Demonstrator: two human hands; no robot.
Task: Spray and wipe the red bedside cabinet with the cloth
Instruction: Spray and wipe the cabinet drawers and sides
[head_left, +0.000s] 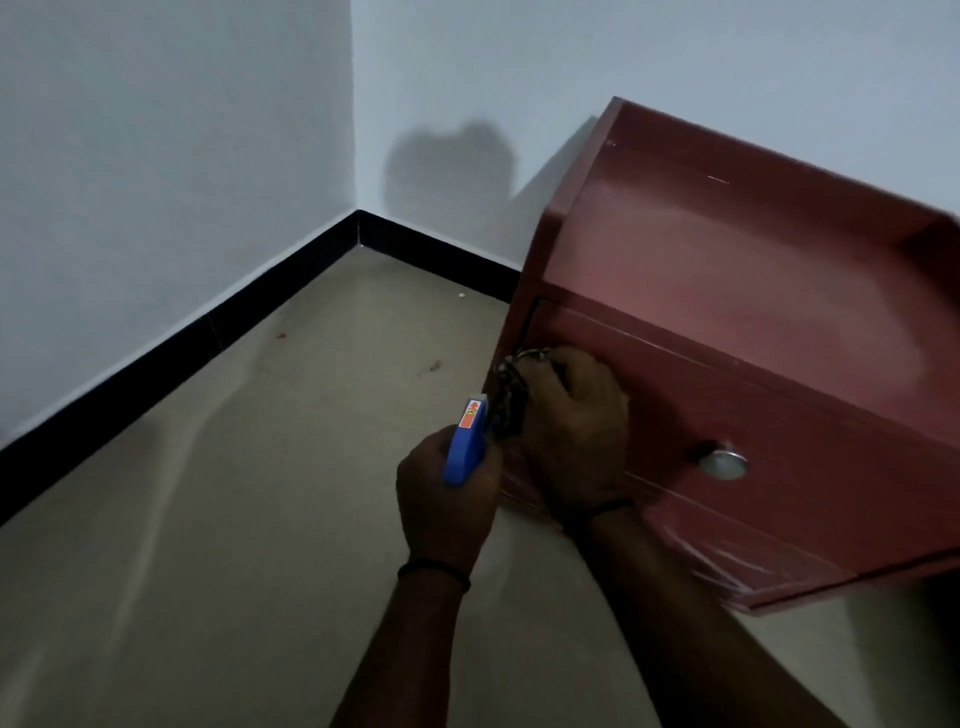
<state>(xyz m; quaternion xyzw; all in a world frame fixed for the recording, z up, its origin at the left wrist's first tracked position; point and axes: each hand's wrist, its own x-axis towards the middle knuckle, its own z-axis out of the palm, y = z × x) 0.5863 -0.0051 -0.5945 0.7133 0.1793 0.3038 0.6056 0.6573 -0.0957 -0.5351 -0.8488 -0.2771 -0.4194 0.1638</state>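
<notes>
At the red cabinet's (753, 270) front corner, our left hand (441, 499) grips the spray bottle (467, 441) and our right hand (576, 431) clutches the cloth (508, 408). Spraying this close could wet our knuckles.

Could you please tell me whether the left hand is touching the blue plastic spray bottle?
Touching. The head view shows the left hand wrapped round the blue plastic spray bottle, gripping it.
</notes>
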